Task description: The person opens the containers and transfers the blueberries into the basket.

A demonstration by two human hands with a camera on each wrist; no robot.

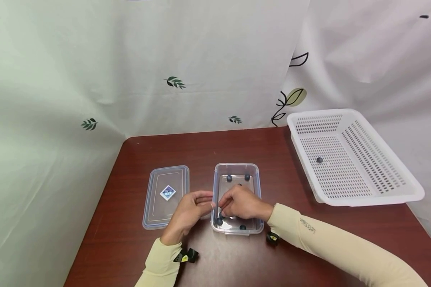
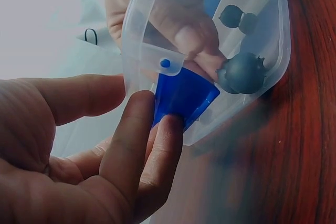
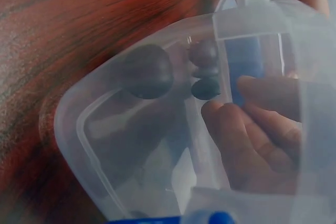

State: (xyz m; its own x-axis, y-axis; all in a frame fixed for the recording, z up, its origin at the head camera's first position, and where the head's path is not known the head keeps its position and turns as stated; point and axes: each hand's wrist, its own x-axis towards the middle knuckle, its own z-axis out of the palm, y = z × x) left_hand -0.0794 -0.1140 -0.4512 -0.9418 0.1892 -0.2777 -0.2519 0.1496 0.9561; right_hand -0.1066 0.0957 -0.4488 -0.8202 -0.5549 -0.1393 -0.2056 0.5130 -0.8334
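Observation:
A clear plastic container (image 1: 233,231) with blue side latches stands on the table, holding several blueberries (image 1: 229,178). Beside its left wall is my left hand (image 1: 190,209), with thumb and fingertips touching the outside near a blue latch (image 2: 181,98). My right hand (image 1: 244,202) reaches down into the container. Its fingertips are bent close to a blueberry (image 2: 244,74) by the left wall. In the right wrist view, the gap between thumb and finger shows no berry. The clear lid (image 1: 161,179), bearing a blue and white label, lies flat left of the container.
A white perforated basket (image 1: 391,195) stands at the right of the table (image 1: 201,147), with one blueberry (image 1: 319,160) on its floor. A white leaf-printed curtain (image 1: 201,59) hangs behind the table and along its left side.

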